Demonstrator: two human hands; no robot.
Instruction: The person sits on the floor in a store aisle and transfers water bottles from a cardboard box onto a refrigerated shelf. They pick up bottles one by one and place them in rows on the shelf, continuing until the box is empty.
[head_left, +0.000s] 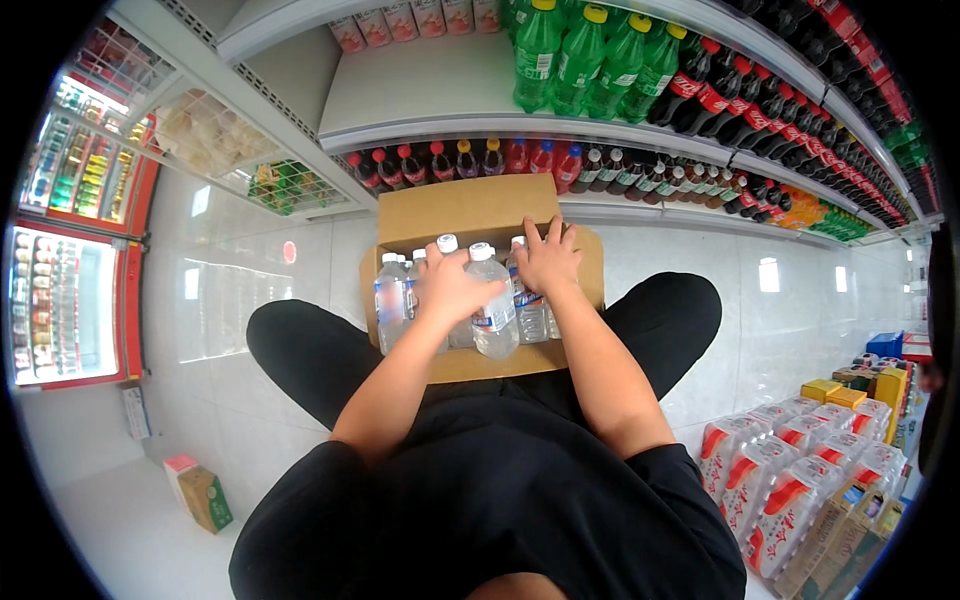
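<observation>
A cardboard box (469, 211) with raised flaps sits on the floor between the bent legs, holding several clear plastic bottles with white caps. My left hand (454, 286) is around a clear bottle (496, 330) at the box's near side; its thumb lies across the bottle's upper part. Another white-capped bottle (447, 243) rises behind that hand's fingers. My right hand (551, 259) reaches into the right part of the box, fingers spread, next to a bottle with a blue label (531, 319). Whether it grips this bottle is hidden. More bottles (390, 300) stand at the left.
Ahead is a store shelf (420, 97) with green soda bottles (536, 67), cola bottles (686, 82) and a lower row of drinks (540, 157). Shrink-wrapped packs (795, 510) stand at right. Lit red-framed coolers (67, 307) and a small carton (204, 499) are left.
</observation>
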